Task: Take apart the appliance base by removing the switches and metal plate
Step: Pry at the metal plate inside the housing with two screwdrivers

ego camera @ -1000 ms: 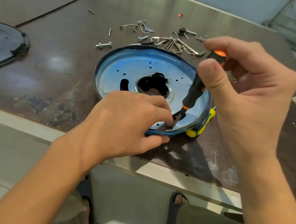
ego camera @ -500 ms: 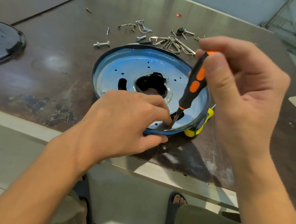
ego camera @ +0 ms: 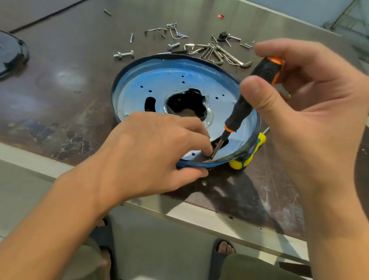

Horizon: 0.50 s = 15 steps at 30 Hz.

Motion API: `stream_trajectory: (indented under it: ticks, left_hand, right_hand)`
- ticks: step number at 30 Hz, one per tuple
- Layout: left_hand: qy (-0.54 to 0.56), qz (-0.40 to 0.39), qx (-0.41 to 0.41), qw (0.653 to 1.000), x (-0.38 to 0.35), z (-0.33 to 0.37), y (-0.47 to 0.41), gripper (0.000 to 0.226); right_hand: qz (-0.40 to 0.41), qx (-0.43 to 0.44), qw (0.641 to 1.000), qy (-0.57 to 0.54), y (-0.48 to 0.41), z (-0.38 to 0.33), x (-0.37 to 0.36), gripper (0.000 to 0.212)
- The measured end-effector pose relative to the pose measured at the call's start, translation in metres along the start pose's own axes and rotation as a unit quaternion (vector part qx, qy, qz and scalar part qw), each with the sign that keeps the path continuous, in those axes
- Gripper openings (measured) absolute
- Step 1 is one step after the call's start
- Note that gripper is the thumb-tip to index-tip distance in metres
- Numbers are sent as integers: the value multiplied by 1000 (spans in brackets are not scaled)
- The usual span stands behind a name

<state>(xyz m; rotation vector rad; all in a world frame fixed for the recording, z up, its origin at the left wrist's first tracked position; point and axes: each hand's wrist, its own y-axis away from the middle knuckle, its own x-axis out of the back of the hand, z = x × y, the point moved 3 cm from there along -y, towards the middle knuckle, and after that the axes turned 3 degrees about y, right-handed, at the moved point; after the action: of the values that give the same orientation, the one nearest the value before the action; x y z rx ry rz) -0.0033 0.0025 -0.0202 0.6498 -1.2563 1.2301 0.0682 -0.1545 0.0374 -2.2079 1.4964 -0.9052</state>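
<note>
At the frame's centre the left hand clamps the lower rim of the blue base while the right hand grips a screwdriver whose tip — its seating hard to see — sits beside those fingertips, so a slip could jab them.

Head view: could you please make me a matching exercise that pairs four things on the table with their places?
Things:
1 screwdriver
2 hex keys
3 black lid
4 yellow handle

Places:
A at the picture's left edge
B by the near right rim of the base, partly under it
C in the right hand, tip inside the base
D just beyond the base's far rim

Pairs: 1-C, 2-D, 3-A, 4-B
</note>
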Motion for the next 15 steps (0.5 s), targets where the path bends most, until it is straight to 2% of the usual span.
stream_trajectory:
  ticks: [4, 8, 10, 12, 15]
  left_hand:
    - [2, 2, 0, 1000, 0, 0, 0, 33]
    - [2, -1, 1, 1000, 0, 1, 0, 36]
    - [2, -1, 0, 1000, 0, 0, 0, 35]
    - [0, -1, -3, 1000, -1, 0, 0, 34]
    - [-2, 3, -4, 1000, -1, -1, 0, 34]
  right_hand:
    - [-63, 10, 997, -33, 2, -1, 3, 40]
    - [-41, -40, 990, -125, 3, 6, 2, 36]
    - [-34, -22, 995, -91, 2, 6, 0, 29]
    - [-38, 17, 998, -44, 1, 5, -1, 34]
    - [-66, 34, 996, -58, 2, 8, 1, 38]
